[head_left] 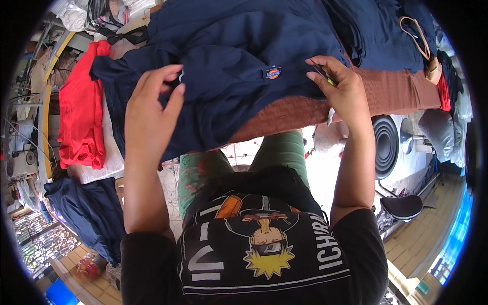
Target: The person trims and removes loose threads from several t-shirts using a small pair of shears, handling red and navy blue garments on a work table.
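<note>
A dark navy garment [218, 76] lies spread before me, with a small woven label [273, 74] sewn on it. Over its left part is my left hand [152, 109], thumb and forefinger apart; a small dark bit with a white edge [181, 76] shows between them, too small to name. To the right of the label, my right hand [343, 91] is closed on a small dark tool with a yellow part [325, 75], mostly hidden by the fingers. Its kind cannot be made out.
Beneath the garment is a brown cloth-covered surface [391, 94]. Red fabric [81, 112] and more navy cloth [89, 213] hang at the left. Dark garments [376, 30] are piled far right, near a beige strap [414, 33]. A round black ribbed object [386, 147] stands lower right.
</note>
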{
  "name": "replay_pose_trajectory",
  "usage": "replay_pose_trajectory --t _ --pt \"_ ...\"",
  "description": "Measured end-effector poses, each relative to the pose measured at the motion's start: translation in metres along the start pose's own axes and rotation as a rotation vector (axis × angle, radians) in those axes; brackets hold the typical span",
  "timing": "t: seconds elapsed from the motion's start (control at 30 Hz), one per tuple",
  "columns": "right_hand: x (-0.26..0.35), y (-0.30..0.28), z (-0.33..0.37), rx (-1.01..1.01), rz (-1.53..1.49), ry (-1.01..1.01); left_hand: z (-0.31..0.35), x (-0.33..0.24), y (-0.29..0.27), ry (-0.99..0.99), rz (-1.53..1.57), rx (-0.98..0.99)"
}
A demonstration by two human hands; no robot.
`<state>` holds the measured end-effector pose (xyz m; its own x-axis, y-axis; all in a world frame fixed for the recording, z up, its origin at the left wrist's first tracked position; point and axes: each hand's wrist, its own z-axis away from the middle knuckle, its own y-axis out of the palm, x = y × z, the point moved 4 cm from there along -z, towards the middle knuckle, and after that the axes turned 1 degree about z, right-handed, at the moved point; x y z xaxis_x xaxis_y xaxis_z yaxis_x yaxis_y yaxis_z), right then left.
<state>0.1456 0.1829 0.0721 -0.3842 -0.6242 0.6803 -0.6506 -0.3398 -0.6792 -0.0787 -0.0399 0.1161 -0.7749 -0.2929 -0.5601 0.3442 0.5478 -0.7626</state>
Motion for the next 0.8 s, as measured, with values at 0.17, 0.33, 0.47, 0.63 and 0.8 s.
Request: replay_pose_trajectory --t 0.17,0.33,0.47,0.63,0.8 --pt "0.016 0.032 -0.015 0.1 -0.058 -0.078 -0.016 -0.051 0.077 0.274 0.355 0.264" --pt "-0.012 0.06 -0.023 0.124 -0.076 0.057 -0.028 -0.024 0.133 0.359 0.147 0.062" --pt "-0.022 0.065 -0.023 0.14 -0.117 0.097 -0.026 -0.014 0.139 0.26 0.231 0.11" --pt "-0.028 0.069 -0.022 0.07 -0.154 0.015 -0.022 -0.014 0.141 0.392 0.119 0.03" --pt "-0.025 0.067 -0.022 0.068 -0.173 0.003 -0.022 -0.017 0.141 0.456 0.062 -0.034"
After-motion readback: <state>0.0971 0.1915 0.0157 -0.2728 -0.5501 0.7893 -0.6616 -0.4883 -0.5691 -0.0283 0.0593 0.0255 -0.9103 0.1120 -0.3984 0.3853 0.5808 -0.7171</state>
